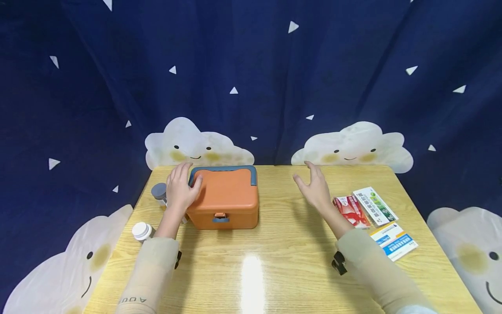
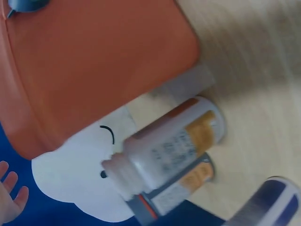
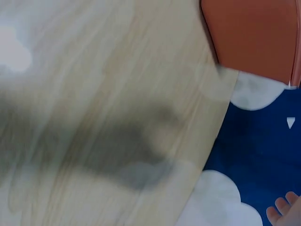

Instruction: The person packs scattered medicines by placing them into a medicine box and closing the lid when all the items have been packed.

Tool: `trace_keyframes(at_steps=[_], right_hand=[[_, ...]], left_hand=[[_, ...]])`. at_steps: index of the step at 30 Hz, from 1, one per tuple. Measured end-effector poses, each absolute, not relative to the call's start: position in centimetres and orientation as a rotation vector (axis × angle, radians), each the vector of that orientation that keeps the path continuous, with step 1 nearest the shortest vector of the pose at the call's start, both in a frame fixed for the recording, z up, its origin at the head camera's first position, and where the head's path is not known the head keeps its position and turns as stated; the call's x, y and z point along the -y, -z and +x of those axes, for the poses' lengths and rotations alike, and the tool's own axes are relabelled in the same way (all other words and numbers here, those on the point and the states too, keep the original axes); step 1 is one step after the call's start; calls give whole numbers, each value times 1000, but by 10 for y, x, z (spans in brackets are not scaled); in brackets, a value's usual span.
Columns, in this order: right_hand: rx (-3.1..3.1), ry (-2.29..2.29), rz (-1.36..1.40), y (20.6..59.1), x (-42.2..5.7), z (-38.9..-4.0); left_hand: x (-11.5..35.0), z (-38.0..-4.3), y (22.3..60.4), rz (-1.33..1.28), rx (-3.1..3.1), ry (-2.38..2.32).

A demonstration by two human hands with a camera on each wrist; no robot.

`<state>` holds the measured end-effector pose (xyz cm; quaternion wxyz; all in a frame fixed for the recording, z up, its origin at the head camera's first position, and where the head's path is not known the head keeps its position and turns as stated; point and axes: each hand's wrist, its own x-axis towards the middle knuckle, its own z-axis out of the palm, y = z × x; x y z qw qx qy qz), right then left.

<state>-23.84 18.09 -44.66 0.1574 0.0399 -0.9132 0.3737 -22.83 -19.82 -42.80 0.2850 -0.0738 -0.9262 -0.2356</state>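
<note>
An orange lidded box (image 1: 225, 196) with a blue handle (image 1: 254, 176) and a front latch (image 1: 221, 217) stands toward the back left of the wooden table. My left hand (image 1: 182, 187) is at its left side, thumb spread from the fingers and overlapping the lid's left edge in the head view. Its fingertips (image 2: 13, 181) appear at the lower left of the left wrist view. My right hand (image 1: 315, 188) hovers over the table right of the box, thumb and fingers apart, holding nothing. Its fingertips (image 3: 282, 207) show at the right wrist view's lower right corner.
Left of the box stand a grey-capped bottle (image 1: 158, 191) and a white-capped bottle (image 1: 142, 231). A white bottle (image 2: 171, 146) is beside the box in the left wrist view. Red (image 1: 350, 211), green-and-white (image 1: 375, 206) and blue-and-white (image 1: 396, 242) cartons lie at right. A dark curtain (image 1: 270, 65) hangs behind.
</note>
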Motion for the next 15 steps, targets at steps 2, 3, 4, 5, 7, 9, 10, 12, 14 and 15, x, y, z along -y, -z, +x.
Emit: trace_keyframes(at_steps=[2,3,4,5,7,9,10,12,14,15], right_hand=[[2618,-1114,114,451,-174,-236],[2620,-1140,113,453,-171,-234],[2626,-1162,114,455,-168,-233],[2632,-1182,114,457,-165,-232],[2642,-1226,129,460,-158,-229],[2646,-1271,149,464,-151,-226],[2645,-1297,163,466,-147,-225],[2630,-1351,192,469,-140,-222],[2617,-1412,215,472,-133,-220],[2604,-1442,230,474,-130,-219]], left_hand=[[201,-224,433,-191,2439,658],[203,-223,435,-186,2428,673],[204,-221,438,-180,2420,692],[206,-220,441,-171,2416,713],[209,-217,446,-157,2407,753],[212,-215,452,-142,2400,789],[213,-214,454,-137,2394,812],[214,-212,460,-126,2383,849],[214,-210,464,-113,2371,881],[214,-209,466,-110,2358,898]])
